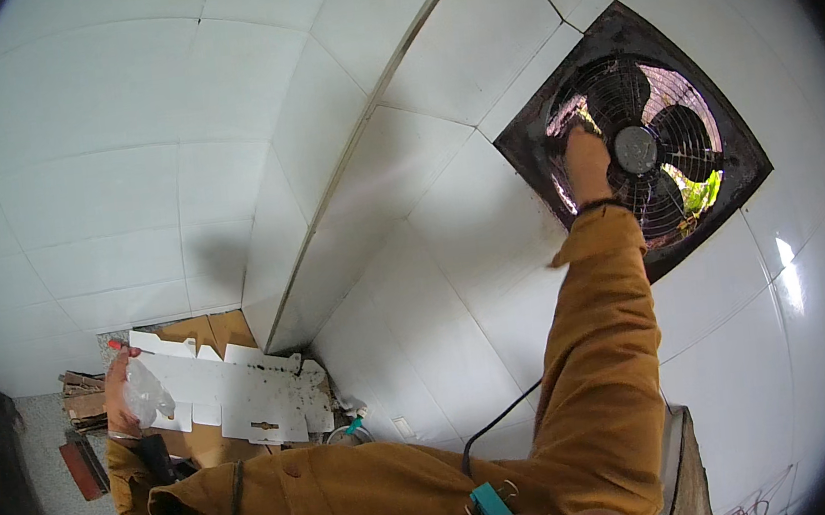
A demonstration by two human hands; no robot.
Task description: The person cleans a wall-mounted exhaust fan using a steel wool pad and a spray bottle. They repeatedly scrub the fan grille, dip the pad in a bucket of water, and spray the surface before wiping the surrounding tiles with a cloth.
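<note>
A black exhaust fan [636, 149] with a round wire guard and a square frame is set in the white tiled wall at the right. My right hand [587, 164] reaches to the left side of its guard; the fingertips are partly hidden, and whether they grip the wire cannot be told. Low at the left is my left hand [119, 397], closed around a crumpled clear plastic bag [146, 393] and a screwdriver with a red handle [118, 344]. Dirty flattened white cardboard [203, 381] lies below, beyond the left hand.
Brown cardboard [209, 443] lies under the white sheet. Beside it are stacked brown pieces [86, 405] and a dark red block-like object [83, 470]. A container [348, 435] stands near the wall's foot. A black cable [501, 415] runs by my right sleeve. A tile ledge [367, 115] crosses the wall.
</note>
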